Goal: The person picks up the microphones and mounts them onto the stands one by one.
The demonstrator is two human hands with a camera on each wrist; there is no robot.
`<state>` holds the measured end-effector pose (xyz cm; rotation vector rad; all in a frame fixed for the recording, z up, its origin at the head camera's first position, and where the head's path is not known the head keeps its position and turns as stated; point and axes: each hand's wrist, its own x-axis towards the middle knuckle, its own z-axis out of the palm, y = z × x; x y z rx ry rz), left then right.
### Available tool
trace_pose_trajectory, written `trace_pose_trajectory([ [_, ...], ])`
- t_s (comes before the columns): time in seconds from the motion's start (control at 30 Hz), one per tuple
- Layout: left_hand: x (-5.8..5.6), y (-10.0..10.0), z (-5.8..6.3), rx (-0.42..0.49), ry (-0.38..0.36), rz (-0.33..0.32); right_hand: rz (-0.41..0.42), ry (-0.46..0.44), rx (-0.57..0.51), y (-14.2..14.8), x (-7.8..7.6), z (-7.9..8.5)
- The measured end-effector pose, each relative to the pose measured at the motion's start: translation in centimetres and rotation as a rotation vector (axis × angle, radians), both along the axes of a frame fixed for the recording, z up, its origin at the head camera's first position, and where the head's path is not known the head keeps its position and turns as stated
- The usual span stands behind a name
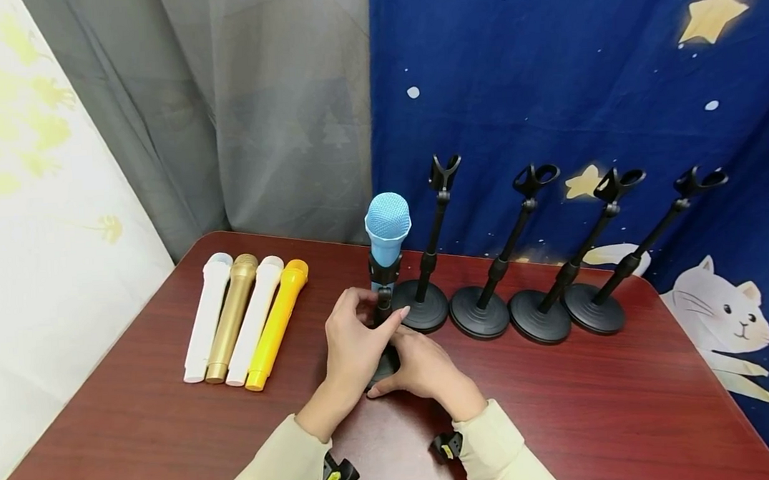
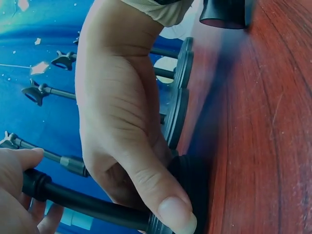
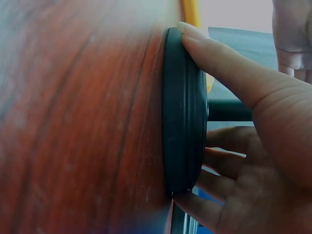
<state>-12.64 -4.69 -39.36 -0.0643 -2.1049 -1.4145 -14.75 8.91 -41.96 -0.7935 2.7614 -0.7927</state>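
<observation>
Our left hand (image 1: pixel 356 334) curls round the pole of a black stand (image 1: pixel 385 369), and our right hand (image 1: pixel 422 367) grips its round base, thumb on one edge and fingers round the other. That stand is near the middle of the table (image 1: pixel 141 422), with a blue microphone (image 1: pixel 388 222) upright in its clip.

Working from the left, we might knock the yellow microphone (image 1: pixel 276 327) with a sleeve and send it rolling. At the centre, the blue microphone makes the stand top-heavy, so a quick tug on the pole could tip it. Rightward, a careless slide could bump the nearest of four empty stands (image 1: pixel 480 312); our fingers hide whether the bases touch.

The loose microphones are smooth tubes with rounded heads: a white microphone (image 1: pixel 206 319), a gold microphone (image 1: pixel 232 318), another white, then glossy yellow. The blue head is a dimpled ball above a faceted collar. Farther right, matte black discs carry slim poles topped by curved, plastic-looking clips.
</observation>
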Motion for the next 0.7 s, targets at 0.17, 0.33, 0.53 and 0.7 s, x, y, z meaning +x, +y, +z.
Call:
trace_pose_trajectory([
  [0.17, 0.0, -0.1, 0.0, 0.010, 0.003, 0.008, 0.011, 0.008, 0.006, -0.1, 0.1, 0.0],
  [0.33, -0.2, -0.4, 0.0, -0.011, -0.009, -0.013, 0.006, 0.001, 0.028, 0.0, 0.1, 0.0],
  [0.53, -0.4, -1.5, 0.6, -0.069, -0.033, -0.069, -0.006, -0.009, 0.043, -0.1, -0.1, -0.1],
  [0.7, -0.7, -2.5, 0.8, -0.079, -0.090, -0.170, -0.017, -0.012, 0.066, -0.3, -0.1, 0.0],
])
